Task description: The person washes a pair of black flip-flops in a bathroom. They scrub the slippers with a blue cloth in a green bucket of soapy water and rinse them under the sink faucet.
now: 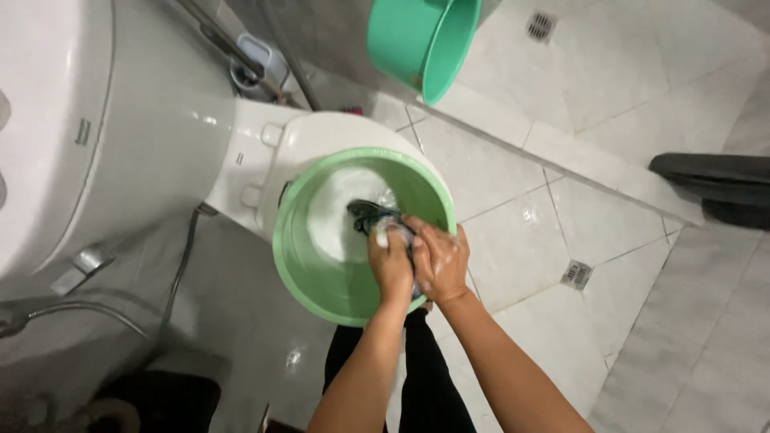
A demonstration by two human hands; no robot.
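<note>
Mid-wash: left hand [391, 265] and right hand [441, 261] clamped together on a dark cloth [370, 214], held over soapy water inside the light green basin [321, 289] resting on the toilet lid [321, 128]. Suds on the skin; rinsing and wringing judged not yet done.
</note>
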